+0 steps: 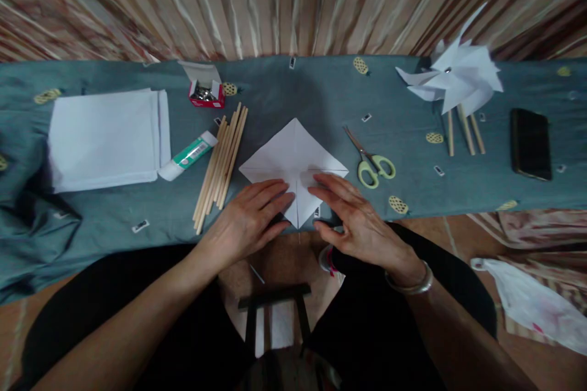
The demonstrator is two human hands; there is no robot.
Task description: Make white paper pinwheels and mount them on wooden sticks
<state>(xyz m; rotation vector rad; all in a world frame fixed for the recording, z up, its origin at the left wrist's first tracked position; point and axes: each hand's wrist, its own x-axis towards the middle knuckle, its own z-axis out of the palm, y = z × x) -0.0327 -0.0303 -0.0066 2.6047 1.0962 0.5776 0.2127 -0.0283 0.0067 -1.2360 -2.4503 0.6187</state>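
A white square sheet of paper lies corner-on, like a diamond, on the blue-grey cloth-covered table, with crease lines across it. My left hand lies flat on its lower left part, fingers together and pointing right. My right hand presses flat on its lower right part, fingers spread a little. Both hands hold the paper down near the table's front edge. A metal bangle sits on my right wrist.
Left of the paper lie a bundle of wooden sticks, a glue tube, a stack of white paper and a small red box. Green-handled scissors lie to the right. Finished paper pinwheels and a black phone are far right.
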